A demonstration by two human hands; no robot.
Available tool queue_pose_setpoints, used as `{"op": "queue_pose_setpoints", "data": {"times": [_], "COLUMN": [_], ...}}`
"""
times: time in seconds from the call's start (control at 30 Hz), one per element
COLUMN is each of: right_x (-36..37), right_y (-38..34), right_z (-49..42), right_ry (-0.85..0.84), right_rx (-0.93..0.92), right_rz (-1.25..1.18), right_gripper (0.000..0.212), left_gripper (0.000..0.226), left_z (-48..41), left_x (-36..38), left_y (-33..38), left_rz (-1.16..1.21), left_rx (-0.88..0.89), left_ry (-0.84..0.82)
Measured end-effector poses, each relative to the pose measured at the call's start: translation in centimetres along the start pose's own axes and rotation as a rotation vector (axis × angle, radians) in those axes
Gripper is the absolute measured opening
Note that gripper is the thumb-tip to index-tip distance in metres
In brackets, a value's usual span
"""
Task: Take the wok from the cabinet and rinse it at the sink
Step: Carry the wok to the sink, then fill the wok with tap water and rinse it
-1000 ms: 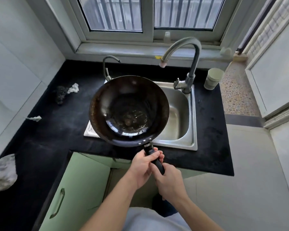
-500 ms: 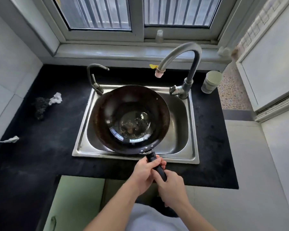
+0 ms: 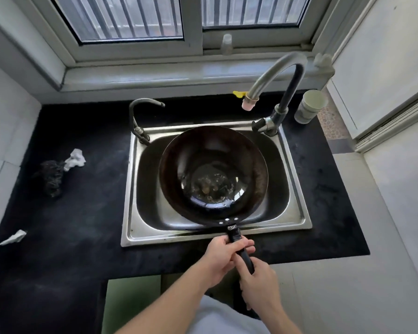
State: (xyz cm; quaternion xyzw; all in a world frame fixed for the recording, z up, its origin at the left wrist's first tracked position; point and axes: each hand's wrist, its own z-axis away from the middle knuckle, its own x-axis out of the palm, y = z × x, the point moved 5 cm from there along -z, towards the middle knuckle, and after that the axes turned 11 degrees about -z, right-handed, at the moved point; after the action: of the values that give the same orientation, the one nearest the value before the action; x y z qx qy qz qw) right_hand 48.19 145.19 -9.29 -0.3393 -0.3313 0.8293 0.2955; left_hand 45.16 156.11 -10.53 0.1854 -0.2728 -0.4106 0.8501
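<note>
Since the earlier frames the wok (image 3: pixel 212 174) has travelled from above the front edge of the sink (image 3: pixel 297 189) down into the basin, and it now sits low inside it, bowl up, with its rim close to the basin's back wall. Whether its base rests on the basin floor or hangs just above it cannot be told. The black handle (image 3: pixel 239 244) juts out over the sink's front rim toward the person.

Both hands grip that handle. The left hand (image 3: pixel 221 257) wraps it nearer the sink, fingers (image 3: pixel 245 245) curled fully around the shaft; the right hand (image 3: pixel 258 283) clasps the end farther from the sink, also closed tight on it.

The wok's bottom shows a wet-looking sheen and some brownish residue. The tall faucet (image 3: pixel 275 78) rises from the sink's back right corner, its spout arching toward the wok, and no water runs from it. A smaller tap (image 3: pixel 140 116) stands at the sink's back left corner.

The fetching step looks finished; placing the wok for rinsing is in hand. The next move likely calls for freeing one hand, probably the right, to reach the faucet's lever behind the wok while the other steadies the handle.
</note>
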Motion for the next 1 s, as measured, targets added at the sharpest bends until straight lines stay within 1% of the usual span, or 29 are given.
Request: {"op": "queue_pose_setpoints", "data": {"times": [0.27,0.4,0.6,0.77,0.83,0.93,1.0], "right_x": [2.6,3.5,4.3,4.6,4.4,2.4,0.0], "right_y": [0.0,0.7,0.8,0.9,0.6,0.1,-0.3], "right_z": [-0.6,-0.8,-1.1,-1.0,-1.2,-2.0,-3.0], "right_ry": [0.072,0.091,0.09,0.038,-0.031,-0.125,-0.114], "right_rx": [-0.011,-0.001,0.031,0.069,0.094,0.081,0.069], "right_rz": [0.014,0.005,-0.011,-0.048,-0.074,0.071,0.126], "right_gripper": [0.029,0.03,0.027,0.029,0.031,0.053,0.059], "left_gripper": [0.035,0.038,0.041,0.028,0.025,0.022,0.023], "left_z": [-0.4,-0.6,-0.8,-1.1,-1.2,-1.2,-1.1], "left_x": [-1.7,-2.2,-2.8,-3.2,-3.2,-3.2,-3.2], "left_y": [-0.8,-1.4,-1.2,-1.3,-1.2,-1.0,-1.2], "left_rz": [0.089,0.121,0.136,0.093,0.062,0.032,0.009], "left_rx": [-0.163,-0.234,-0.222,-0.137,-0.116,-0.098,-0.087], "left_ry": [-0.118,-0.117,-0.116,-0.061,-0.045,-0.046,-0.023]}}
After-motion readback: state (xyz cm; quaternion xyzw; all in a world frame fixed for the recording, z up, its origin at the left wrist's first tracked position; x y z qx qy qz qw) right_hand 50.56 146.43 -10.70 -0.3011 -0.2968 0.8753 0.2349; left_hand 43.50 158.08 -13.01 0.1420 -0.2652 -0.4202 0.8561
